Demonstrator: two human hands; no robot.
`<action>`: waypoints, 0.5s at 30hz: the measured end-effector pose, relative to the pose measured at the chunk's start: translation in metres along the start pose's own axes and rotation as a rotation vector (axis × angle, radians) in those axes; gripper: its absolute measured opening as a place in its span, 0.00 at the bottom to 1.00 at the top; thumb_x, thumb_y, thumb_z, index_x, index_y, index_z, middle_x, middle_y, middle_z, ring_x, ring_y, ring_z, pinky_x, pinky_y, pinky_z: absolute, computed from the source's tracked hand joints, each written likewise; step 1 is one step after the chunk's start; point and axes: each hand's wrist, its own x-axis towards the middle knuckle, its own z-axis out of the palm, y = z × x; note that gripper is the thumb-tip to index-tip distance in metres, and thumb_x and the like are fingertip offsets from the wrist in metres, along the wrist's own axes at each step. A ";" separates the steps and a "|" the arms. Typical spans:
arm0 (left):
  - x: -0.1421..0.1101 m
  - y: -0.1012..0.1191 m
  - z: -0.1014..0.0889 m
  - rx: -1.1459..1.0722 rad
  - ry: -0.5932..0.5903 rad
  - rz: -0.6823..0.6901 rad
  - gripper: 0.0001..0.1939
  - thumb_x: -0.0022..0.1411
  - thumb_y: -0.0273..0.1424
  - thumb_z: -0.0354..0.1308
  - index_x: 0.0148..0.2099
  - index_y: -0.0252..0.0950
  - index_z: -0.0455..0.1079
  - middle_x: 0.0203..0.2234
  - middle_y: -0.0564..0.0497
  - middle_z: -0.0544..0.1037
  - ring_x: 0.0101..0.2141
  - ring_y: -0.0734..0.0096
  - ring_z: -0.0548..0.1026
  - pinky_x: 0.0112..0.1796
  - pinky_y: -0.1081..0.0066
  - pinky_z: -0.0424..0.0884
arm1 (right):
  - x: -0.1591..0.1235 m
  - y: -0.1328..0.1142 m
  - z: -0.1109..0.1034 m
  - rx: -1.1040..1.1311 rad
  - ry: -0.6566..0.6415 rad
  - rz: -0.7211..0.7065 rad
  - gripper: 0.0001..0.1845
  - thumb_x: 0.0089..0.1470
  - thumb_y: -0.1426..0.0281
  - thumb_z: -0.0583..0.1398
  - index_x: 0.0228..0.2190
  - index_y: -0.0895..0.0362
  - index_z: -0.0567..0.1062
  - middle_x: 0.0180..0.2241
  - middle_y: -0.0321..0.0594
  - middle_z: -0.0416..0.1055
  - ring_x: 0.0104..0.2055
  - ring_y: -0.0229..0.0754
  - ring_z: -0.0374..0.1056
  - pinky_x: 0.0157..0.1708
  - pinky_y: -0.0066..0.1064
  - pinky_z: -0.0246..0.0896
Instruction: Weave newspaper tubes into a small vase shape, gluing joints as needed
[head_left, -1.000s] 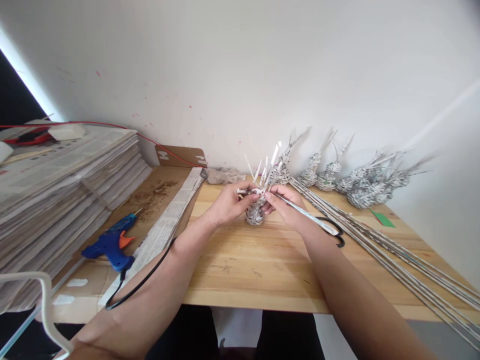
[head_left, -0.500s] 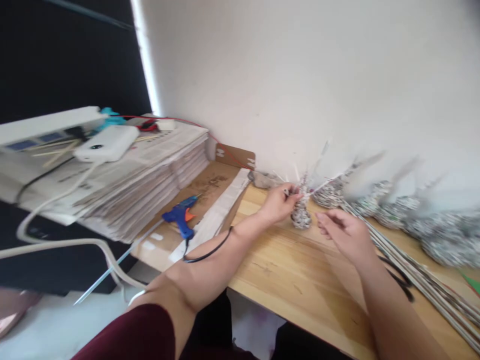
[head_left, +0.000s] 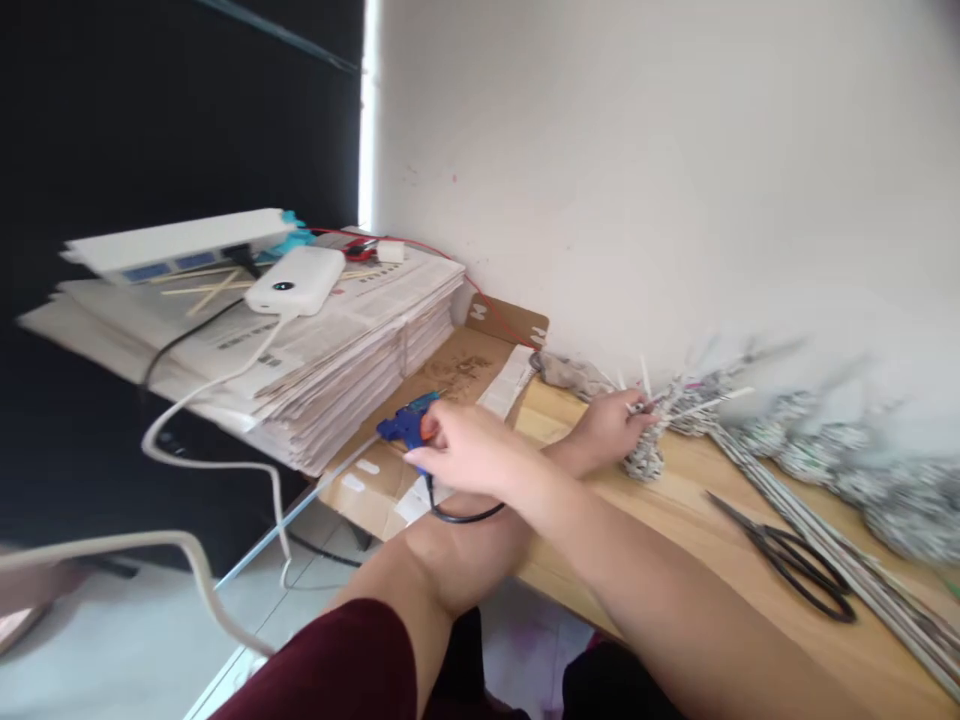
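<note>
My left hand [head_left: 613,428] is closed round the neck of a small woven newspaper vase [head_left: 643,462], whose loose paper strips stick out above the fingers. Across my left forearm reaches my right hand [head_left: 463,450], its fingers wrapped on a blue hot glue gun [head_left: 403,424] with an orange trigger. The glue gun rests on the cardboard, a long clear glue stick [head_left: 341,470] trailing from its back and a black cord hanging below it.
A tall stack of newspapers [head_left: 360,370] carries a white power strip [head_left: 180,240] and a white power bank [head_left: 296,280]. Black scissors [head_left: 787,560] lie beside long rolled paper sticks [head_left: 795,500]. More woven newspaper pieces [head_left: 911,510] line the wall.
My right hand has crossed leftward over my left arm from beside the vase and taken hold of the glue gun. The view has turned left, and the scissors are now uncovered.
</note>
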 end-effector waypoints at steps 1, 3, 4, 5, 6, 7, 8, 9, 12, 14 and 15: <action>-0.001 -0.001 0.000 0.013 -0.006 0.015 0.05 0.64 0.29 0.56 0.35 0.35 0.70 0.29 0.52 0.74 0.33 0.70 0.71 0.39 0.73 0.66 | 0.011 -0.003 0.010 -0.065 -0.038 -0.007 0.22 0.52 0.53 0.64 0.40 0.58 0.74 0.37 0.49 0.79 0.39 0.52 0.76 0.33 0.36 0.67; -0.001 -0.003 0.001 0.023 0.001 0.035 0.04 0.63 0.28 0.56 0.35 0.35 0.70 0.29 0.52 0.74 0.33 0.70 0.71 0.39 0.73 0.66 | 0.026 -0.005 0.024 -0.144 -0.065 -0.022 0.30 0.47 0.55 0.68 0.44 0.63 0.71 0.39 0.56 0.78 0.41 0.57 0.76 0.34 0.39 0.69; -0.001 -0.003 0.001 0.020 0.004 0.037 0.03 0.63 0.27 0.56 0.35 0.35 0.70 0.29 0.52 0.75 0.33 0.70 0.71 0.40 0.73 0.66 | 0.031 -0.006 0.028 -0.156 -0.069 -0.013 0.32 0.45 0.57 0.69 0.46 0.65 0.70 0.39 0.58 0.78 0.40 0.58 0.76 0.33 0.40 0.69; 0.000 -0.004 0.002 0.015 0.005 0.036 0.03 0.62 0.27 0.56 0.35 0.35 0.70 0.29 0.52 0.74 0.33 0.70 0.71 0.39 0.73 0.66 | 0.033 -0.006 0.031 -0.147 -0.068 0.003 0.31 0.45 0.62 0.69 0.47 0.66 0.68 0.38 0.57 0.78 0.39 0.58 0.77 0.32 0.40 0.70; 0.000 -0.005 0.003 0.005 0.014 0.032 0.02 0.62 0.27 0.57 0.35 0.35 0.70 0.28 0.52 0.74 0.32 0.71 0.71 0.39 0.73 0.66 | 0.034 -0.005 0.032 -0.119 -0.047 0.024 0.29 0.46 0.67 0.67 0.47 0.66 0.67 0.37 0.57 0.78 0.38 0.58 0.77 0.30 0.39 0.70; 0.000 -0.006 0.003 -0.005 0.014 0.035 0.02 0.62 0.27 0.57 0.35 0.35 0.70 0.28 0.53 0.74 0.32 0.71 0.71 0.38 0.73 0.66 | 0.033 -0.004 0.032 -0.074 -0.021 0.058 0.27 0.47 0.69 0.66 0.48 0.65 0.66 0.37 0.56 0.78 0.38 0.58 0.77 0.30 0.40 0.71; 0.000 -0.006 0.004 -0.013 0.002 0.038 0.02 0.61 0.26 0.58 0.34 0.36 0.70 0.27 0.53 0.74 0.31 0.72 0.71 0.38 0.73 0.66 | 0.032 -0.003 0.030 -0.018 0.023 0.089 0.26 0.48 0.69 0.64 0.47 0.64 0.66 0.37 0.55 0.78 0.38 0.58 0.77 0.30 0.40 0.71; 0.000 -0.007 0.005 -0.024 0.001 0.039 0.02 0.61 0.26 0.58 0.34 0.36 0.69 0.27 0.53 0.73 0.31 0.72 0.71 0.37 0.74 0.66 | 0.029 -0.001 0.027 0.060 0.076 0.120 0.23 0.49 0.69 0.64 0.47 0.61 0.66 0.38 0.53 0.78 0.39 0.57 0.77 0.32 0.40 0.72; -0.002 -0.008 0.008 -0.069 -0.024 0.039 0.01 0.61 0.26 0.58 0.37 0.36 0.70 0.27 0.54 0.74 0.29 0.74 0.71 0.35 0.74 0.67 | 0.018 0.007 0.011 0.469 0.208 0.170 0.21 0.55 0.66 0.63 0.47 0.54 0.63 0.36 0.42 0.76 0.37 0.48 0.77 0.34 0.38 0.74; -0.004 -0.007 0.007 -0.076 -0.040 0.009 0.02 0.61 0.26 0.58 0.38 0.35 0.70 0.27 0.54 0.74 0.29 0.74 0.71 0.34 0.74 0.67 | 0.003 0.011 -0.006 0.863 0.246 0.149 0.23 0.57 0.66 0.62 0.50 0.52 0.58 0.32 0.35 0.74 0.30 0.41 0.76 0.31 0.34 0.75; -0.005 -0.005 0.007 -0.067 -0.036 -0.014 0.02 0.61 0.27 0.58 0.38 0.36 0.70 0.27 0.54 0.74 0.28 0.74 0.71 0.33 0.74 0.68 | -0.009 0.013 -0.015 1.048 0.263 0.120 0.24 0.58 0.66 0.61 0.52 0.51 0.56 0.31 0.32 0.73 0.28 0.39 0.75 0.29 0.33 0.75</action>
